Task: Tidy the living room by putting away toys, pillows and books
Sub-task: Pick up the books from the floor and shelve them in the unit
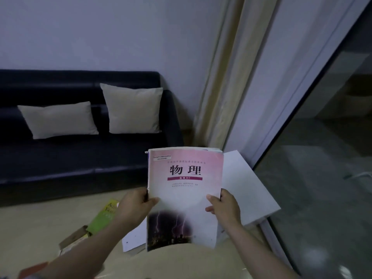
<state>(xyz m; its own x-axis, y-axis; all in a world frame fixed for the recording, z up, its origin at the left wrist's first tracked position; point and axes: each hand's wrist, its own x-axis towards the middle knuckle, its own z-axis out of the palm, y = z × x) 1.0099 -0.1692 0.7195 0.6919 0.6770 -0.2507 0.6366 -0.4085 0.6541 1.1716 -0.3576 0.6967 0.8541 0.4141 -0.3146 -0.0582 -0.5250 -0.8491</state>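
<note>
Head view, nearest first: two hands grasping one pink-and-white textbook (185,172) held in the air, cover up. Left hand (133,206) clamped on its left edge, right hand (225,206) on its right edge, one thumb of each on the cover. Below on the floor (30,228), left of the textbook: two more books, a green book (104,216) and a brown-edged book (74,238), plus one white sheet (132,236). Behind the textbook, one white bench (247,188). Farther back, one dark sofa (80,158) carrying two beige pillows: left pillow (60,119) slumped low, right pillow (133,109) propped against the backrest. One pale curtain (221,77) beside.
</note>
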